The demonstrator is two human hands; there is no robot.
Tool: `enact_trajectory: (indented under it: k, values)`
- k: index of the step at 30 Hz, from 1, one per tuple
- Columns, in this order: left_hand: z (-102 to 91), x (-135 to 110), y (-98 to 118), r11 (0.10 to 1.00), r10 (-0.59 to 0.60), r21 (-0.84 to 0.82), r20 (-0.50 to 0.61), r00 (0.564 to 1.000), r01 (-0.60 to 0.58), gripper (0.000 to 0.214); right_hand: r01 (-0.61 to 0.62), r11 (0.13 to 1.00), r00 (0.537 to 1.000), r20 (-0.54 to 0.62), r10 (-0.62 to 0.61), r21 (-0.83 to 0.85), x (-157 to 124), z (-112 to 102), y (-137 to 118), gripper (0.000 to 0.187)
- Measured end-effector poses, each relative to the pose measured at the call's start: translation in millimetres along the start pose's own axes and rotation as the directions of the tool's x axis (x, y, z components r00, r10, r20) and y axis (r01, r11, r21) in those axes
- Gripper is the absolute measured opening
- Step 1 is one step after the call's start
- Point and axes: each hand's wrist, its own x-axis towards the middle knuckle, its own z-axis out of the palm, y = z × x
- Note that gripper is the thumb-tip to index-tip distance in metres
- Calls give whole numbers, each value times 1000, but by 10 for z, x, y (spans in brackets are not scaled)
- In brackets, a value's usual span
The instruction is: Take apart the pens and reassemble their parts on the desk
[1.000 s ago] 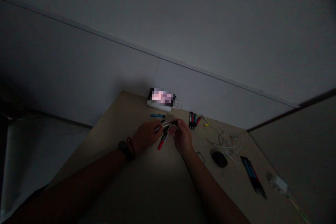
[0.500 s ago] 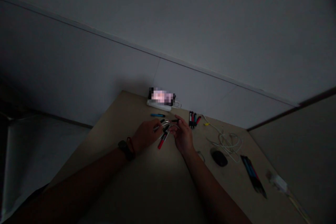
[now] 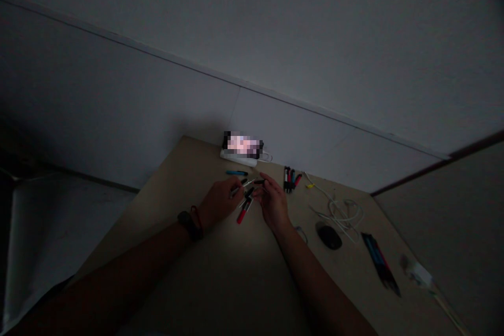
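Note:
The scene is very dark. My left hand (image 3: 219,201), with a dark band on its wrist, is closed round a small bunch of pens (image 3: 246,194) over the tan table (image 3: 220,268); one pen has a red end pointing down toward me. My right hand (image 3: 272,200) sits just right of the bunch, fingers curled, pinching the dark tip of one pen between thumb and forefinger. A blue pen (image 3: 237,172) lies on the table just beyond my left hand.
A small group of markers (image 3: 290,179) lies to the right of my hands. White cables (image 3: 340,211), a dark mouse (image 3: 329,237) and a dark pack (image 3: 380,263) sit further right. A white power strip (image 3: 237,156) rests against the wall.
My right hand's fingers opened slightly half a second ago and have curled back onto the pen tip. My left hand has kept still with the bunch.

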Motion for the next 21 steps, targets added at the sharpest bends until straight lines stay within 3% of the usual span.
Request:
enact_trajectory:
  k: [21]
  values:
    - [7,-35,31,995,32,-101,36,999,-28,13,-17,997,998,56,21,-74,2,18,39,38]
